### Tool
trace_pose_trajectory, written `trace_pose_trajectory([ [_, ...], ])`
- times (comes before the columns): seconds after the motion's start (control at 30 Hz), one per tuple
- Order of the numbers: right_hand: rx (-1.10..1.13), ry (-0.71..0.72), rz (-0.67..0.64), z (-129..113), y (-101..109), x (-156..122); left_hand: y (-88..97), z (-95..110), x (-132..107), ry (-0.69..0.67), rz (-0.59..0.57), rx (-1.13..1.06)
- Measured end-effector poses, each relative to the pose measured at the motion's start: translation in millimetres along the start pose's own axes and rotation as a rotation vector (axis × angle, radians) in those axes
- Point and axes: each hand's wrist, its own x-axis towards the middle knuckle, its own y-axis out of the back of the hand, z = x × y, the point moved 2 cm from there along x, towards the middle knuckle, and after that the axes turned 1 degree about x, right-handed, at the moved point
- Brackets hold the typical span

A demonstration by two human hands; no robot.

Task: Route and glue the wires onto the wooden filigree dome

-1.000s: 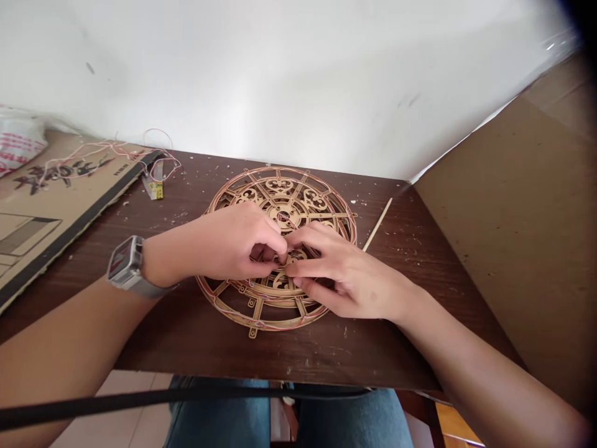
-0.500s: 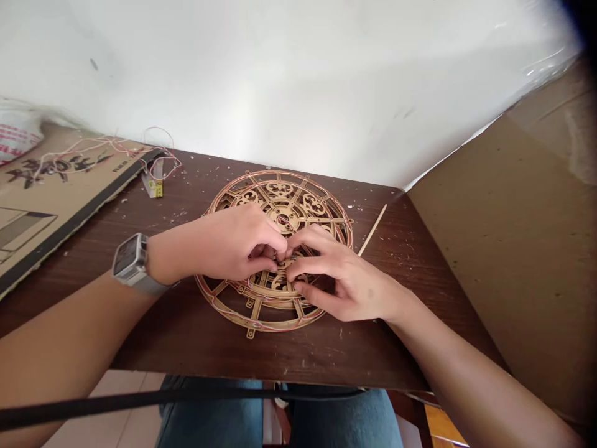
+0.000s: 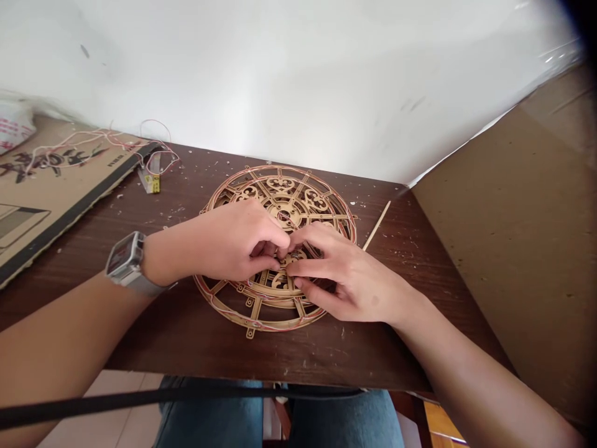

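A round laser-cut wooden wheel (image 3: 285,211) with ornate fretwork and thin red-and-white wire along its rim lies flat on the table. My left hand (image 3: 228,242) reaches in from the left, and my right hand (image 3: 340,277) from the right. Their fingertips meet over the wheel's lower centre, pinching at a small wooden part (image 3: 293,257). My fingers hide most of that part and the wheel's lower middle. A smartwatch (image 3: 125,261) sits on my left wrist.
The dark wooden table (image 3: 280,354) is scattered with fine debris. A thin wooden stick (image 3: 377,225) lies right of the wheel. To the left are a cardboard sheet (image 3: 60,186), loose wires (image 3: 100,140) and a small yellow-labelled packet (image 3: 150,182). A cardboard panel (image 3: 504,249) stands at the right.
My fingertips shift slightly over the wheel's centre and both hands stay on it. The view moves a little, and the wheel itself stays in place.
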Motion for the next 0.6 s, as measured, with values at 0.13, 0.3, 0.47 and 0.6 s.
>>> trace_pose_trajectory([
  [0.13,0.069,-0.065,-0.005,3.2,0.2,-1.2,-0.3,1.3,0.4,0.024,0.003,0.017],
  [0.3,0.176,-0.031,0.111,11.1,2.8,-3.0,1.2,3.6,0.0,-0.017,0.022,0.047],
  [0.47,0.18,-0.059,0.214,14.9,7.3,-4.5,2.3,1.0,-1.2,-0.096,0.01,0.067],
  [0.6,0.143,-0.074,0.238,16.6,7.3,-4.6,7.9,0.2,-3.4,-0.096,0.019,0.009],
])
